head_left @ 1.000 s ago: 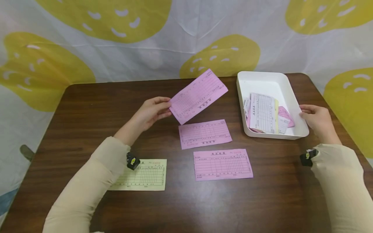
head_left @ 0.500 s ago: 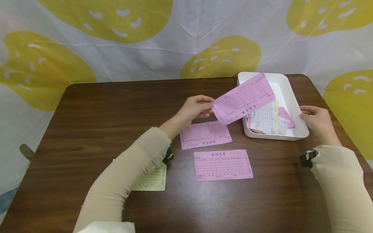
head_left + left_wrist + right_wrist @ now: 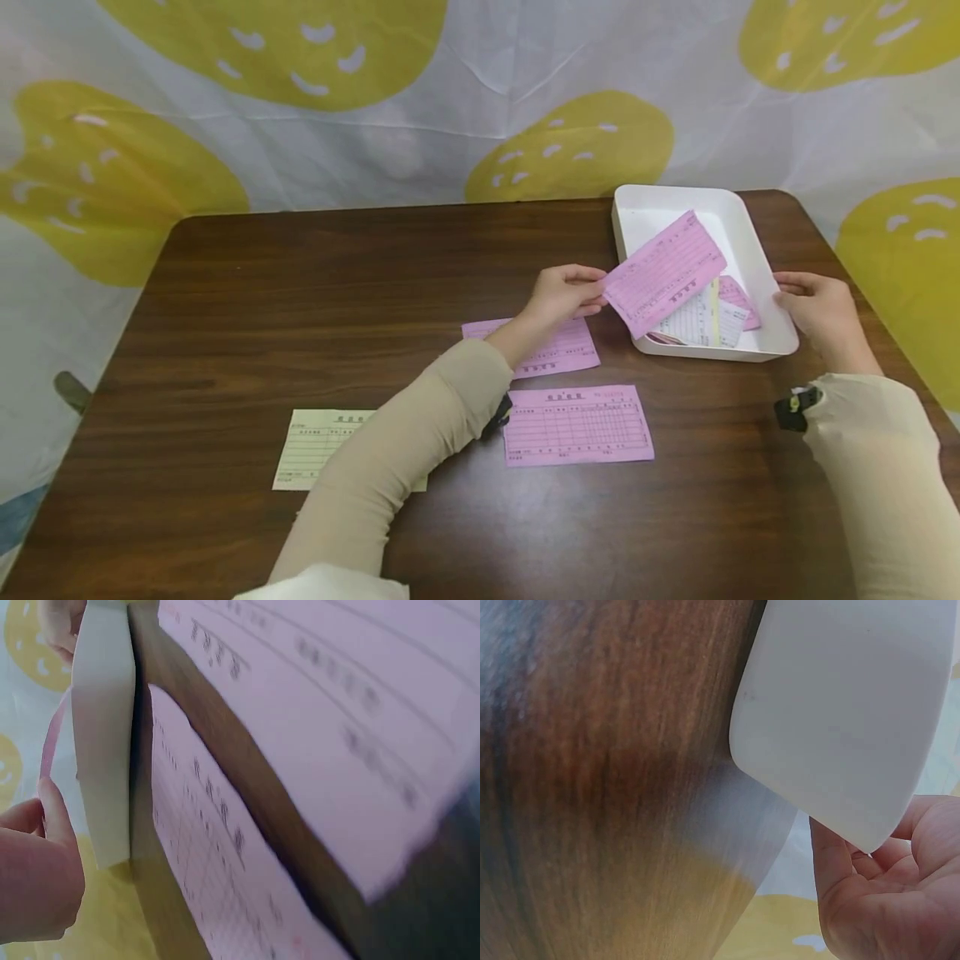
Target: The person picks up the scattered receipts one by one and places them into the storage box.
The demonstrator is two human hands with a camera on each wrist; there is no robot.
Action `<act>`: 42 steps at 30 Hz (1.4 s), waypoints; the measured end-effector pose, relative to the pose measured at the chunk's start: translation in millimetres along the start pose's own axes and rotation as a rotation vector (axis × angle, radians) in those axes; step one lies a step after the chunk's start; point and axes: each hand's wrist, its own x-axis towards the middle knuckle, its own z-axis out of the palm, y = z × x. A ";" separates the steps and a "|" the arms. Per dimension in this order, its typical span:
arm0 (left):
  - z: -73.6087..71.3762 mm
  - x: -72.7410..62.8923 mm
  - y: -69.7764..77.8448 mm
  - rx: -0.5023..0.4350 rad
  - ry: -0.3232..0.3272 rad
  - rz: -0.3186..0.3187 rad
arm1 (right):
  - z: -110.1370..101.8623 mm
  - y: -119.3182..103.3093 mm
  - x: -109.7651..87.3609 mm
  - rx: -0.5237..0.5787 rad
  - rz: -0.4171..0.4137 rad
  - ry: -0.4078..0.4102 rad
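Observation:
My left hand (image 3: 566, 293) pinches a pink receipt slip (image 3: 666, 273) by its left corner. The slip slants over the left side of a white plastic tray (image 3: 777, 333). Inside the tray lies a heap of slips, with a white one with a yellow edge (image 3: 697, 321) and a pink one showing. My right hand (image 3: 823, 318) grips the tray's right wall, thumb and fingers at the rim; in the right wrist view the same hand (image 3: 889, 881) is at the tray's corner. In the left wrist view the left hand (image 3: 37, 870) holds the slip edge-on beside the tray wall.
Two pink slips lie on the dark wooden table (image 3: 315, 308): an upper pink slip (image 3: 566, 350) partly under my left wrist, and a lower pink slip (image 3: 577, 425). A yellow-green slip (image 3: 315, 442) is partly covered by my left sleeve. A patterned cloth (image 3: 405, 158) hangs behind.
My left hand has carried the pink slip rightward from mid-table to over the tray, lowering it slightly at the end. The right hand has stayed at the tray's right wall.

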 end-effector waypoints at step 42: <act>72.0 -5.5 -15.8 0.179 0.037 0.115 | -2.7 5.6 2.2 0.018 -0.033 -0.002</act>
